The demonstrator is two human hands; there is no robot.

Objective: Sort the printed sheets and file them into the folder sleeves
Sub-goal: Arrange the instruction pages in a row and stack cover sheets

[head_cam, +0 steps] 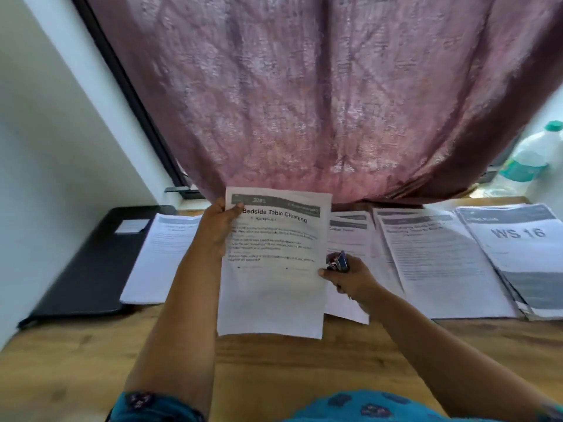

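Observation:
My left hand grips the upper left edge of a printed sheet headed "Bedside Table Cleaning", held upright above the wooden table. My right hand holds a small dark stapler and its thumb touches the sheet's right edge. A black folder lies shut at the left of the table. Beside it rests a white sheet pile. More printed piles lie to the right: one partly hidden behind the held sheet, one in the middle right, and a "WS 16" pile.
A mauve curtain hangs behind the table down to its back edge. A clear water bottle with a green cap stands on the sill at the far right. A white wall borders the left side.

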